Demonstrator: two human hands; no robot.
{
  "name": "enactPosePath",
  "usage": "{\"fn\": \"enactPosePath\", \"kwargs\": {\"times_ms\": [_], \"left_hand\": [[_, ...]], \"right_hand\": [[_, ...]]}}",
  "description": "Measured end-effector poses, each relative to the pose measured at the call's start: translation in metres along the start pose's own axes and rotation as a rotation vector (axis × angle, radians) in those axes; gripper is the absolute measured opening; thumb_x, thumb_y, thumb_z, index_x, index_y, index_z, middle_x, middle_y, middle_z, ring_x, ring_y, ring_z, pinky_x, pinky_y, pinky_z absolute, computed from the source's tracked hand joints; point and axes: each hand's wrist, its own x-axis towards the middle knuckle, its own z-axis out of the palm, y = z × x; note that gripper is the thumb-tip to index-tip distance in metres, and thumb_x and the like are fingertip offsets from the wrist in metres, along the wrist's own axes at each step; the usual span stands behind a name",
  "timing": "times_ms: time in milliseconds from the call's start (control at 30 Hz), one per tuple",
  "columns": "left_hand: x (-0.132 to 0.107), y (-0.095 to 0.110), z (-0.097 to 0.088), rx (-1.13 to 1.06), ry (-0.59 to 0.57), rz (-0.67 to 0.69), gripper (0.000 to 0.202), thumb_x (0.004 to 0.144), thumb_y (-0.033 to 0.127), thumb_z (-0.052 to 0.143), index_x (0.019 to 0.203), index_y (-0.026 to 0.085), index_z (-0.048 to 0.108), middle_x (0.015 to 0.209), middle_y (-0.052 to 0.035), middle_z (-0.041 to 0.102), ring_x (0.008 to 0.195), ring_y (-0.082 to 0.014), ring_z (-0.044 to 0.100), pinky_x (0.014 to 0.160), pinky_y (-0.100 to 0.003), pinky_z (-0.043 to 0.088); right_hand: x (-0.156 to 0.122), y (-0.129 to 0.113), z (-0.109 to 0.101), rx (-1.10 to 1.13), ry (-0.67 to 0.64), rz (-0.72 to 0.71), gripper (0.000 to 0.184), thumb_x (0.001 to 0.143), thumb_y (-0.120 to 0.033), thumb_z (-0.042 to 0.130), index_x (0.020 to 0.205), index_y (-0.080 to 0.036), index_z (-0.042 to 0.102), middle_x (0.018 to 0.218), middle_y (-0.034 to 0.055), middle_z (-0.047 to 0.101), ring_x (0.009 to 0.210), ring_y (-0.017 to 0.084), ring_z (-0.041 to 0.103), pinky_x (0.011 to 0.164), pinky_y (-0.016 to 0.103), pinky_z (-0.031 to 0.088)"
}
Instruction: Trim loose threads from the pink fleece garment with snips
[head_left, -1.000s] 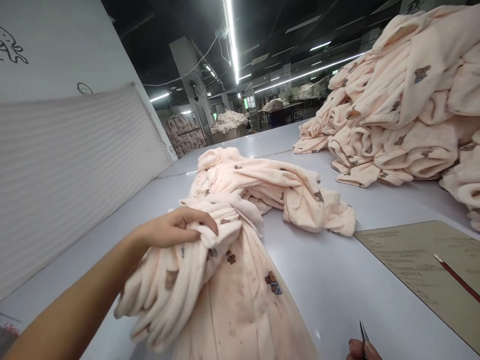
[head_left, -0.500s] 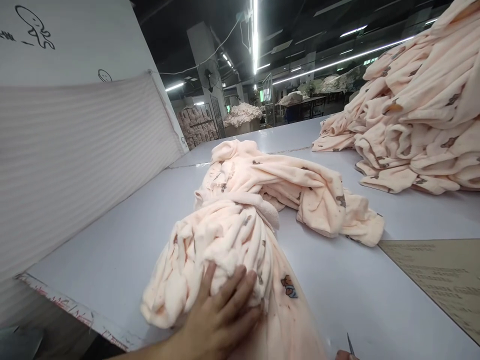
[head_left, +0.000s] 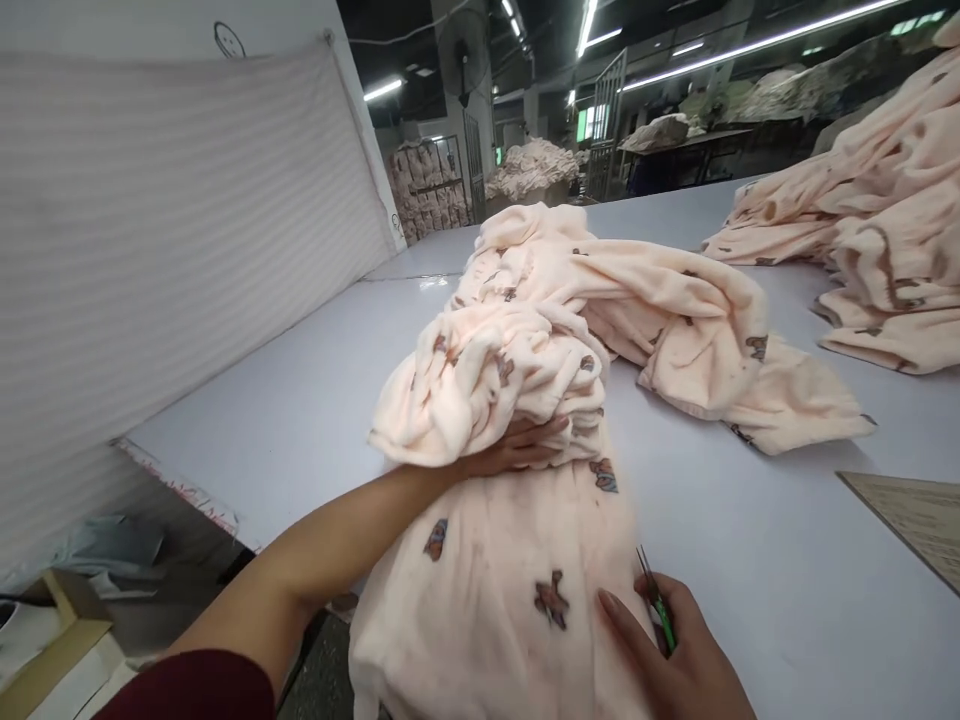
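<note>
**Fingers on fleece, snips in the right**

Fingers [head_left: 628, 622] of the right hand [head_left: 675, 660] curled shut round small green snips [head_left: 658, 605], blades pointing up and away, thumb pressed on the near fleece. Nearest the near edge of the table [head_left: 300, 400]: garment [head_left: 510, 520], peach fleece with small bear prints, draped over that edge and running lengthwise away toward the far end. Just beyond the right hand, to its left: left hand [head_left: 517, 447], fingers spread flat, palm down, tucked under the bunched folds mid-garment, gripping nothing, only pressing. Left hand farther up the long axis, right hand at the nearer, flatter stretch, snips just beside the garment's right border. Past the bunch, more of the same fleece spread toward the right, loose end lying flat on the table. At the right edge, corner of a printed sheet [head_left: 915, 515]. Far right: pile [head_left: 885, 240] of like fleece pieces, well apart. Along the left edge: ribbed white panel [head_left: 165, 220], upright.
</note>
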Motion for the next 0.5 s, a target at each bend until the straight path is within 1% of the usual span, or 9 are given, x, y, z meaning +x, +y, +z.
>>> {"fn": "enactPosePath", "kwargs": {"times_ms": [67,133,200,267,333,400,467,500], "left_hand": [[0.008,-0.018,-0.003,-0.039,0.011,-0.017,0.038,0.092,0.020,0.036,0.129,0.024,0.045,0.145,-0.0027,0.028,0.134,-0.0181,0.023,0.109,-0.035,0.020],[0.018,-0.037,-0.007,-0.070,0.039,-0.042,0.040,0.091,0.019,0.036,0.130,0.024,0.044,0.148,-0.0011,0.022,0.137,-0.0176,0.013,0.110,-0.036,0.015],[0.031,-0.053,-0.012,-0.100,0.078,-0.081,0.040,0.088,0.018,0.042,0.128,0.022,0.046,0.149,-0.0023,0.018,0.137,-0.0182,0.007,0.112,-0.037,0.010],[0.044,-0.063,-0.017,-0.135,0.127,-0.143,0.040,0.082,0.019,0.052,0.122,0.019,0.052,0.149,-0.0057,0.015,0.138,-0.0221,0.005,0.112,-0.040,0.006],[0.051,-0.063,-0.023,-0.186,0.177,-0.215,0.040,0.074,0.024,0.064,0.113,0.019,0.058,0.148,-0.0079,0.018,0.137,-0.0264,0.010,0.111,-0.043,0.003],[0.044,-0.056,-0.025,-0.258,0.228,-0.295,0.042,0.071,0.035,0.068,0.110,0.022,0.060,0.146,-0.0063,0.026,0.135,-0.0267,0.018,0.111,-0.043,0.007],[0.021,-0.046,-0.021,-0.344,0.282,-0.406,0.041,0.077,0.046,0.059,0.111,0.024,0.058,0.140,-0.0057,0.037,0.130,-0.0241,0.029,0.109,-0.040,0.019],[0.005,-0.040,-0.016,-0.389,0.310,-0.477,0.040,0.081,0.047,0.052,0.114,0.023,0.056,0.137,-0.0069,0.041,0.127,-0.0232,0.034,0.106,-0.038,0.026]], "right_hand": [[0.006,-0.006,0.003,-0.026,-0.002,-0.013,0.047,0.066,-0.069,0.049,0.091,-0.029,0.045,0.081,-0.0022,0.060,0.055,0.017,0.051,0.062,0.034,0.040],[0.012,-0.010,0.008,-0.035,0.015,-0.035,0.047,0.066,-0.068,0.049,0.091,-0.028,0.048,0.088,-0.0010,0.062,0.063,0.019,0.055,0.065,0.034,0.041],[0.019,-0.012,0.013,-0.018,0.026,-0.075,0.046,0.066,-0.067,0.049,0.089,-0.027,0.050,0.093,0.0002,0.063,0.075,0.021,0.059,0.068,0.032,0.044],[0.025,-0.013,0.019,0.013,0.026,-0.122,0.044,0.068,-0.064,0.050,0.089,-0.025,0.052,0.095,0.0014,0.065,0.084,0.022,0.061,0.069,0.030,0.046],[0.030,-0.014,0.023,0.043,0.030,-0.166,0.043,0.069,-0.062,0.050,0.090,-0.024,0.053,0.100,0.0025,0.065,0.096,0.023,0.059,0.074,0.028,0.047],[0.034,-0.016,0.024,0.060,0.048,-0.195,0.044,0.069,-0.060,0.052,0.093,-0.024,0.054,0.106,0.0035,0.063,0.106,0.024,0.055,0.081,0.029,0.046],[0.038,-0.021,0.024,0.071,0.056,-0.212,0.046,0.069,-0.060,0.054,0.096,-0.023,0.054,0.110,0.0041,0.061,0.112,0.025,0.051,0.083,0.029,0.046],[0.039,-0.025,0.025,0.074,0.054,-0.215,0.046,0.069,-0.060,0.054,0.098,-0.024,0.054,0.112,0.0043,0.060,0.114,0.026,0.050,0.082,0.028,0.047]]}}
